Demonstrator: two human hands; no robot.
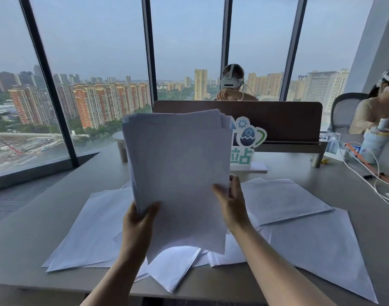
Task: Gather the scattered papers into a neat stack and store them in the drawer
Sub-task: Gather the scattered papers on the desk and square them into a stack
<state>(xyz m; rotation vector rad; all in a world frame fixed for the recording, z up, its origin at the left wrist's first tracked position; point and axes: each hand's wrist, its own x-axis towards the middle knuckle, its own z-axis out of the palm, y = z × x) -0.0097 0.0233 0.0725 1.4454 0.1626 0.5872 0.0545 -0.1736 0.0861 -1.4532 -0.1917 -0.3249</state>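
**Operator:** Item one, the desk (pixel 321 195): grey, flat, and my landmark for the rest. Item two, the loose sheets (pixel 299 237): lying flat on the desk, fanned and overlapping, some corners past its near edge.

**Assistant:** And the bundle?

**Operator:** Item three, the paper stack (pixel 178 168): held upright above the desk, over the loose sheets. Edges uneven at the top, not yet squared. My judgement: light, limp, slick sheet on sheet; likely to bow or slide apart if held by one corner.

**Assistant:** Grip status?

**Operator:** Item four, left hand (pixel 138 219): grip closed round the stack's lower left edge, thumb in front. Item five, right hand (pixel 231 204): thumb on the front face, fingers behind the right edge, a lighter pinch.

**Assistant:** Where would you hold?

**Operator:** Both long edges, low down, then tap the bottom edge on the desk. No drawer visible from here.
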